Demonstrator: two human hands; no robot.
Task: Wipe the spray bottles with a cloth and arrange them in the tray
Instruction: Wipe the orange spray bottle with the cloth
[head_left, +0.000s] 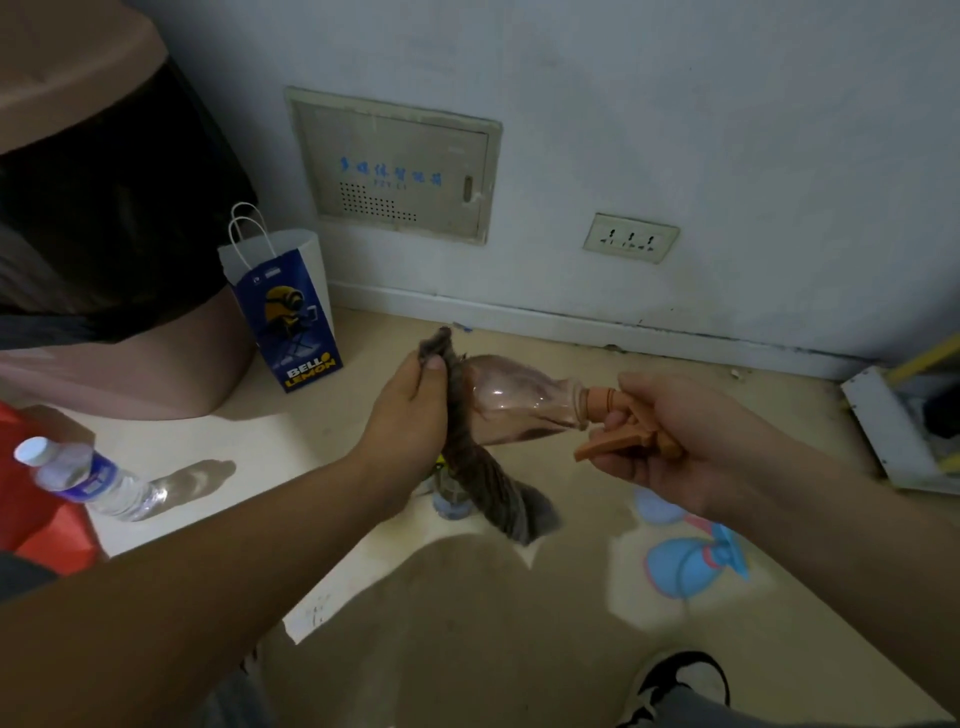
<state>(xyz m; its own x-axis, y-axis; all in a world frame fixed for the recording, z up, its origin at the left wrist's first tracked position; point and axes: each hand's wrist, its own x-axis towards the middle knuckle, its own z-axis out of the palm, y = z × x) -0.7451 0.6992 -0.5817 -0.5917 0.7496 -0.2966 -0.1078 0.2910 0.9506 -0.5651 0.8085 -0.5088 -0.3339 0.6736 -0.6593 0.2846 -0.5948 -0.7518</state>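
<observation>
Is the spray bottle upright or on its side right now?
On its side: the spray bottle lies about level, right hand gripping its trigger, left hand holding the cloth against its base.

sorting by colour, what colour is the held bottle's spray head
Spray head is orange; head view.

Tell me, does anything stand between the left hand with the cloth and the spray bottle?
Nothing visible does. The left hand grips the grey cloth, and the cloth lies directly against the body of the spray bottle, which the right hand holds by its orange trigger head.
</observation>
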